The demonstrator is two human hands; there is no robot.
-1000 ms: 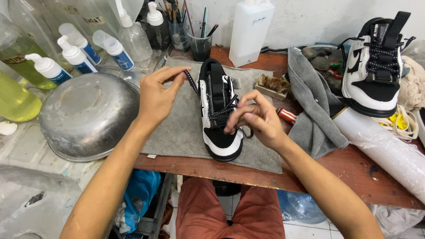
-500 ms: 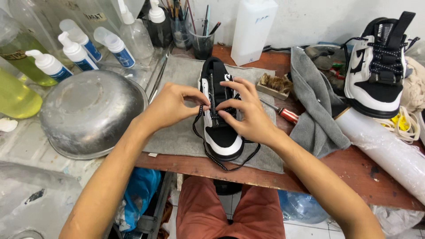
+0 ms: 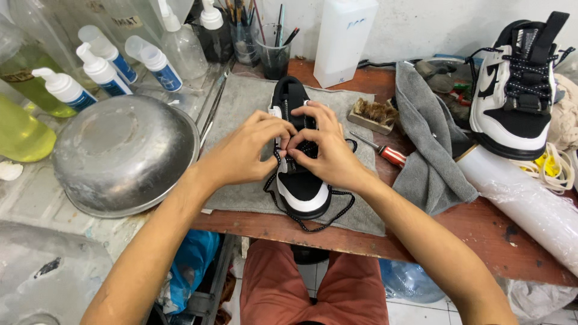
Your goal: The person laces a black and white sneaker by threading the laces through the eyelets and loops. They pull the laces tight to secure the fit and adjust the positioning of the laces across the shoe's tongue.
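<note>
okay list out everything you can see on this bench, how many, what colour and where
sneaker: one, black and white, on the grey mat at centre
lace: one, black, looped around the sneaker's toe
mat: one, grey, under the sneaker
second sneaker: one, black and white, far right
metal bowl: one, silver, upside down at left
pump bottles: several, white and blue, back left
white jug: one, back centre
brush: one, wooden, right of the mat
screwdriver: one, red handle, by the brush
grey cloth: one, right of centre
left hand: on the laces
right hand: on the laces
</note>
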